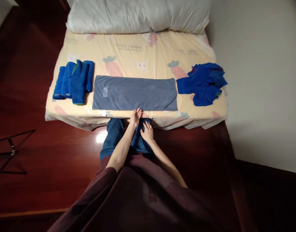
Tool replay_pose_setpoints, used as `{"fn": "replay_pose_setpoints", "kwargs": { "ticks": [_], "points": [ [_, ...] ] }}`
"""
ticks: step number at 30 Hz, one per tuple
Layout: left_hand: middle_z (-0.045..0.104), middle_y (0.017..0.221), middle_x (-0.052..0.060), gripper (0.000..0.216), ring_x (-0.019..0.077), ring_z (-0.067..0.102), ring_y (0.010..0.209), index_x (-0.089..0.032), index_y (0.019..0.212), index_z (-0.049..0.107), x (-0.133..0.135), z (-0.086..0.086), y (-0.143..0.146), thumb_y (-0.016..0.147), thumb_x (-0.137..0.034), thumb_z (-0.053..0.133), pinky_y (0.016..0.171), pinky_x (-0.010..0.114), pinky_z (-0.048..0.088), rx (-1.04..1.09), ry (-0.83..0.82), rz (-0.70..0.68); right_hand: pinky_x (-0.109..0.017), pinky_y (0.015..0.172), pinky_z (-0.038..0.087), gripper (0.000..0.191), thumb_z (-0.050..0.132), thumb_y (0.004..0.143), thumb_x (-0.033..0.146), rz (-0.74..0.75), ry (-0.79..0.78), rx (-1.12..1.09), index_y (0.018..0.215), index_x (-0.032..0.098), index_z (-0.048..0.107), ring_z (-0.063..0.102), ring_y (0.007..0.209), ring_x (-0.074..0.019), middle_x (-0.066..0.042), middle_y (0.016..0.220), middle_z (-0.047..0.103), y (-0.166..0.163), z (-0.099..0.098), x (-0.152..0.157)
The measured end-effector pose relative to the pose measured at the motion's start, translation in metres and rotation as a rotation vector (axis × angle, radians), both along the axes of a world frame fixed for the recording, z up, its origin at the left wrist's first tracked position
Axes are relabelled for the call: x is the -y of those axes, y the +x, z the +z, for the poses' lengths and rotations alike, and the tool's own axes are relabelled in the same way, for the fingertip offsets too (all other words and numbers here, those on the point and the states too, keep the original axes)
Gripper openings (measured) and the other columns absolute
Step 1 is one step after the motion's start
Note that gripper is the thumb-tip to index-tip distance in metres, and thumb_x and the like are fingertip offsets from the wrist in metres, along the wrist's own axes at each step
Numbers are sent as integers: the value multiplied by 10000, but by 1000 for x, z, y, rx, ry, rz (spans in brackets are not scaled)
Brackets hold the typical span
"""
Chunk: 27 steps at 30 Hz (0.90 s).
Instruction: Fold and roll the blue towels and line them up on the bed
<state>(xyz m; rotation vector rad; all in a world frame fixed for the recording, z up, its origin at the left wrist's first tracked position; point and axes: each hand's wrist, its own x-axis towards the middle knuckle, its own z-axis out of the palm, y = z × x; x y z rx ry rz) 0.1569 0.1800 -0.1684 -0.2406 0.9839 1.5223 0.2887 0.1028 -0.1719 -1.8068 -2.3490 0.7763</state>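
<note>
A grey-blue towel [135, 93] lies folded into a long flat strip on the bed, with small white lettering near its left end. My left hand [135, 118] is at the middle of the towel's near edge, palm turned up and fingers loosely apart, gripping nothing that I can see. Whether its fingertips touch the cloth I cannot tell. Just right of it and lower, my right hand [147, 131] rests with spread fingers on my trousers [114, 137], close to the bed's edge.
Several rolled blue towels [78, 80] sit left on the bed [157, 58]; a crumpled blue cloth pile [204, 83] lies right. A pale quilt [138, 16] covers the far end. A black tripod stand [13, 151] is on the floor at left; a wall [259, 80] rises at right.
</note>
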Motion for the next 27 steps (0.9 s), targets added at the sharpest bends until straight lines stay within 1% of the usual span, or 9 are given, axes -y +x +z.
{"fn": "replay_pose_setpoints", "kwargs": {
  "ticks": [2, 5, 7, 11, 14, 16, 18, 22, 27],
  "points": [
    [612, 1461, 143, 275, 194, 611, 1333, -125, 1213, 673, -1, -2, 3, 1057, -211, 464, 1108, 285, 517, 5, 0, 37, -419, 1181, 401, 447, 598, 949, 260, 65, -79, 18, 1379, 156, 664, 469, 1437, -306, -139, 1562, 514, 3, 16, -19],
    [610, 1465, 137, 279, 211, 595, 1355, -141, 1248, 654, -3, -6, 7, 1054, -220, 469, 1116, 321, 517, 3, -7, 71, -356, 967, 531, 248, 580, 979, 304, 163, -245, -19, 1057, 231, 803, 700, 1076, -254, -83, 1133, 771, 2, 52, -69],
    [621, 1451, 133, 269, 214, 593, 1359, -156, 1248, 646, -5, -10, 9, 1049, -223, 479, 1120, 339, 513, 5, -14, 80, -322, 906, 534, 344, 500, 1032, 362, 196, -201, -97, 944, 220, 800, 716, 919, -213, -58, 926, 780, -7, 77, -114],
    [683, 1342, 143, 182, 226, 631, 1309, -167, 1158, 639, -7, -16, 12, 1018, -248, 556, 1116, 361, 503, 2, -53, 96, -331, 1002, 494, 345, 490, 1047, 343, 191, 5, -141, 1021, 146, 772, 693, 992, -202, -93, 1031, 771, -52, 104, -216],
    [748, 991, 94, 103, 211, 723, 1104, -165, 946, 640, -5, -16, 14, 975, -263, 635, 1065, 354, 514, -18, -79, 112, -370, 1119, 428, 331, 501, 1048, 280, 229, -8, -122, 1145, 53, 722, 648, 1151, -209, -151, 1203, 724, -95, 97, -293],
    [663, 746, 21, 221, 159, 731, 880, -171, 770, 592, -4, -15, 15, 962, -263, 653, 982, 319, 535, -34, -54, 126, -404, 1171, 379, 371, 468, 1063, 253, 223, -19, -96, 1218, -20, 666, 607, 1231, -207, -176, 1273, 681, -119, 87, -336],
    [548, 618, -32, 342, 116, 663, 700, -179, 663, 527, -2, -15, 16, 940, -290, 694, 882, 294, 549, -50, -17, 128, -413, 1187, 367, 357, 464, 1066, 229, 190, -18, -50, 1262, -10, 643, 573, 1288, -211, -157, 1313, 657, -137, 77, -368],
    [398, 527, -91, 408, 73, 498, 534, -176, 654, 527, -3, -17, 17, 828, -377, 837, 683, 234, 496, -76, -24, 137, -440, 1162, 413, 251, 561, 1029, 160, 152, 9, 120, 1254, 137, 671, 518, 1345, -254, -105, 1410, 605, -152, 63, -400],
    [351, 528, -101, 440, 54, 410, 501, -174, 665, 538, -11, -16, 18, 783, -433, 874, 596, 219, 405, -91, -67, 140, -512, 1189, 383, 130, 672, 978, 135, 254, 39, 162, 1090, 80, 709, 433, 1399, -292, -131, 1379, 596, -152, 48, -418]
  ]
}}
